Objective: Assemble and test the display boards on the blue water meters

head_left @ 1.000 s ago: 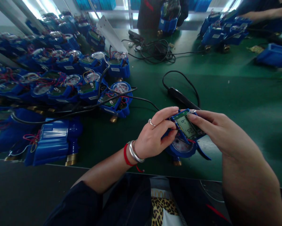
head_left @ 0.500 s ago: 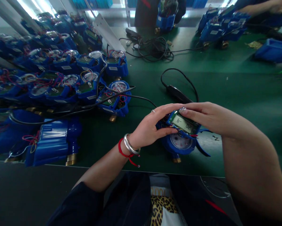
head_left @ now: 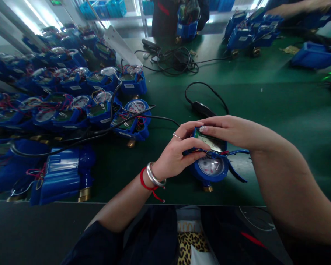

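Note:
A blue water meter [head_left: 212, 170] with a round dial stands in front of me on the green bench, its brass fitting toward me. A circuit board with a display [head_left: 209, 141] sits in its upper housing. My left hand [head_left: 172, 152], wearing a ring and bangle, pinches with thumb and index finger at thin coloured wires [head_left: 219, 152] along the board's near edge; the fingertips partly hide them. My right hand [head_left: 230, 130] lies over the far edge, thumb on the board and fingers curled behind the housing. A blue lid [head_left: 237, 173] is tilted out at the meter's right.
Rows of blue meters with exposed wires [head_left: 71, 106] crowd the left. A closed blue meter [head_left: 62, 167] lies near the front edge. A black handheld device [head_left: 202, 108] with a cable is just beyond my hands. Coiled cables [head_left: 179, 60], a blue bin [head_left: 314, 55] and other people are farther back.
My left index finger has come forward over the board to meet the thumb at the wires. The display is now partly covered. The view has shifted slightly.

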A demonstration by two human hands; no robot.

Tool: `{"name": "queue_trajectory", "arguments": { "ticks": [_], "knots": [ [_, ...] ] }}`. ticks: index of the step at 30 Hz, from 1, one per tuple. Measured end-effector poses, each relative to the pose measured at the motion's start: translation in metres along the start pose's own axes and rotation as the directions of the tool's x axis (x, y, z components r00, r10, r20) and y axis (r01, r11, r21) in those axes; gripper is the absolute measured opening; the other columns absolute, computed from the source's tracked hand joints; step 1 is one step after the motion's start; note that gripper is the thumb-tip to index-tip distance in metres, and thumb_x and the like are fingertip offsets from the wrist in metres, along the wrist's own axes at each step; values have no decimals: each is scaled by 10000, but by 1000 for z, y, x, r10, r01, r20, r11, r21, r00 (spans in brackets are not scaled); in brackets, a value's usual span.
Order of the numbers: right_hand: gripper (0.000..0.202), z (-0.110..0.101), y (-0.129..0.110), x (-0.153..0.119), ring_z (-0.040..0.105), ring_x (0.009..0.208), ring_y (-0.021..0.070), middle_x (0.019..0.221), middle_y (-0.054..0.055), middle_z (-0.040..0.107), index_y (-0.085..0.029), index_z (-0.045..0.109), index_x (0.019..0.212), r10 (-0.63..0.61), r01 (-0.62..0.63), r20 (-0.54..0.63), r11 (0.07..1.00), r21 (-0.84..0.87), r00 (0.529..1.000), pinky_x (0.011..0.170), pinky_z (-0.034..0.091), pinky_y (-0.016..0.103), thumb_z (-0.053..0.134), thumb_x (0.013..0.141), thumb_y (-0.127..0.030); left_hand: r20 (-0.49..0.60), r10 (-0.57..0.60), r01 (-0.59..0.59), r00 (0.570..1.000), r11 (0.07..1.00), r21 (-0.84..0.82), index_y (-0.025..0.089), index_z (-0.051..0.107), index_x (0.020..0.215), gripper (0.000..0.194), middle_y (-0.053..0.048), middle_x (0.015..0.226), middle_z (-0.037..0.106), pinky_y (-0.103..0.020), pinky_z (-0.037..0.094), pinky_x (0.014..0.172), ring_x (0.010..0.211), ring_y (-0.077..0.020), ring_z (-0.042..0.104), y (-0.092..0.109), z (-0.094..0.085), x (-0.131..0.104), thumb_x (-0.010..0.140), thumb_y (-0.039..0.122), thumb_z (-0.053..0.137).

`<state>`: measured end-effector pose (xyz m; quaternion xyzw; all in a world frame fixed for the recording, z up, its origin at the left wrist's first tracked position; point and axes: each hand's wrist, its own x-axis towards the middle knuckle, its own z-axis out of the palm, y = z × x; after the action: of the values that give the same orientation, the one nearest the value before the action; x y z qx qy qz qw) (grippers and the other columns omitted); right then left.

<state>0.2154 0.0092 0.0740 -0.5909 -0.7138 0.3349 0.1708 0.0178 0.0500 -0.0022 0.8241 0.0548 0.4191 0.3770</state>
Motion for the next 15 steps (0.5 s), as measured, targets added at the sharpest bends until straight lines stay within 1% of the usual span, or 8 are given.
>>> {"name": "queue_trajectory", "arguments": {
  "ticks": [4, 7, 9, 10, 11, 13, 14, 15],
  "knots": [
    [414, -3, 3, 6, 690, 917, 196, 1061, -26, 739, -298, 700, 1174, 20, -19, 98, 1000, -14, 995, 786, 542, 313, 454, 938, -534, 57, 1, -2, 998, 1000, 16, 206, 653, 994, 127, -114, 1460, 424, -450, 459, 1088, 1341, -261, 472, 2, 1, 1, 871, 175, 658],
    [417, -2, 8, 8, 685, 975, 209, 1109, -26, 727, -304, 693, 1188, -38, 37, 105, 999, 12, 994, 853, 546, 344, 456, 939, -539, 26, 2, -3, 1000, 999, 33, 202, 661, 994, 127, -115, 1435, 462, -439, 466, 1070, 1326, -261, 491, 1, 2, 1, 869, 181, 664],
    [423, 1, 10, 3, 666, 1064, 228, 1180, -10, 706, -293, 685, 1203, -48, 48, -13, 999, 16, 999, 928, 530, 378, 446, 947, -531, -28, -19, 21, 999, 999, 44, 207, 674, 990, 135, -109, 1390, 498, -425, 484, 1040, 1281, -253, 527, 0, 3, -1, 856, 198, 687],
    [425, 3, 10, -3, 660, 1085, 237, 1196, 5, 700, -279, 676, 1214, -25, 26, -117, 1000, 4, 993, 950, 524, 395, 448, 951, -523, -59, -37, 40, 998, 998, 51, 208, 680, 986, 138, -107, 1368, 510, -415, 490, 1024, 1259, -246, 540, 0, 4, -1, 849, 202, 697],
    [417, 7, 8, -10, 663, 1081, 242, 1194, 21, 701, -264, 669, 1217, 4, -8, -246, 1000, -18, 969, 952, 525, 409, 459, 952, -509, -87, -55, 60, 995, 996, 59, 209, 686, 983, 141, -106, 1350, 521, -405, 494, 1012, 1239, -239, 549, -1, 4, -2, 843, 201, 705],
    [339, 16, 2, -28, 679, 1033, 240, 1167, 42, 707, -244, 670, 1171, 11, -61, -478, 994, -89, 878, 931, 539, 418, 519, 943, -445, -127, -91, 101, 988, 992, 75, 208, 691, 981, 149, -105, 1333, 533, -398, 486, 1007, 1213, -226, 556, 0, 5, -3, 835, 192, 715],
    [262, 22, -1, -36, 677, 1032, 235, 1183, 46, 697, -239, 681, 1105, -43, -48, -556, 988, -148, 830, 933, 540, 413, 557, 932, -391, -141, -105, 117, 984, 990, 81, 206, 691, 982, 152, -107, 1333, 535, -400, 477, 1012, 1212, -225, 554, 1, 5, -4, 833, 188, 716],
    [181, 27, -5, -44, 665, 1064, 232, 1225, 54, 675, -226, 684, 1025, -119, -10, -582, 977, -212, 805, 955, 532, 404, 581, 921, -333, -149, -118, 132, 982, 987, 87, 204, 690, 985, 156, -107, 1336, 535, -403, 468, 1018, 1217, -225, 549, 1, 5, -4, 833, 183, 716]
  ]
}}
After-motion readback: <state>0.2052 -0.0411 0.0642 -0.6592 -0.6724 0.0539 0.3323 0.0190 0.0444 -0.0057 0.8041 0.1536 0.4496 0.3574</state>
